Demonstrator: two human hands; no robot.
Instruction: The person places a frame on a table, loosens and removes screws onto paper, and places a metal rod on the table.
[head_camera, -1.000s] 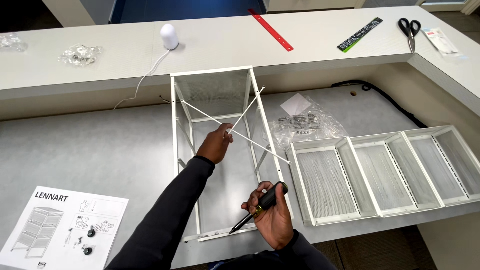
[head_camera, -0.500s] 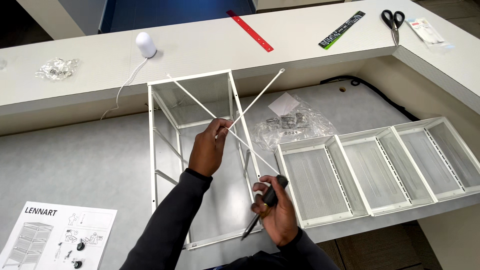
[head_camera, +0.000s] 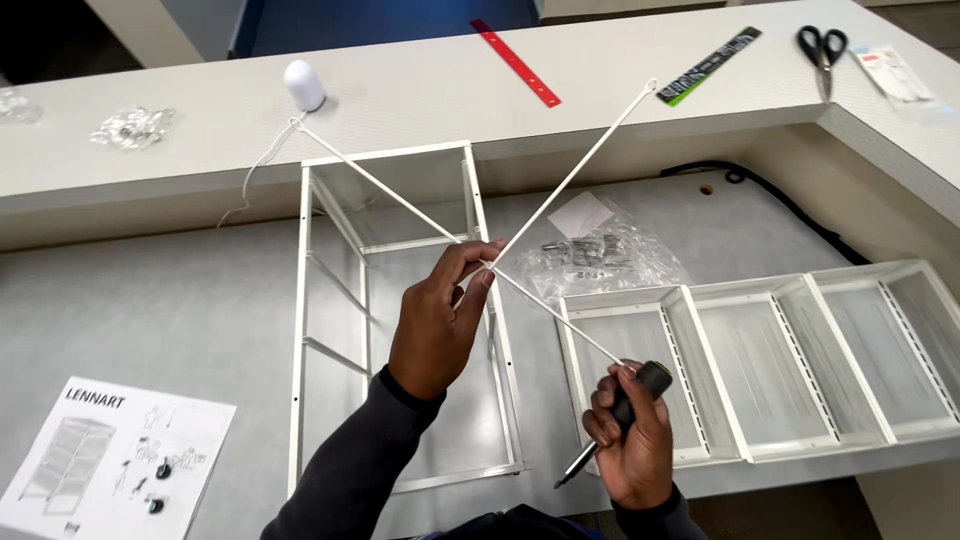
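Holding crossed rods above a white frame

Lying flat on the grey table (head_camera: 150, 300), a white metal frame (head_camera: 400, 320) sits directly under both hands. Three white trays (head_camera: 780, 360) rest side by side to its right, with a clear bag of small parts (head_camera: 600, 255) just behind them. An instruction sheet (head_camera: 110, 450) lies at the near left. On the raised counter (head_camera: 420, 90) beyond are a red ruler (head_camera: 515, 62), a black ruler (head_camera: 708, 52), scissors (head_camera: 822, 45), a small white dome (head_camera: 304, 84) with a cord, and another clear bag (head_camera: 132, 126). Compared with half a second ago, the crossed rods (head_camera: 560, 195) are lifted higher and closer to the camera, their tips now reaching over the counter edge. The left hand (head_camera: 440, 320) pinches the rods where they cross, thumb and fingertips closed tight on them. The right hand (head_camera: 630, 440) is wrapped in a full fist around a black-handled screwdriver (head_camera: 618, 420), tip pointing down and left, near the lower end of one rod.
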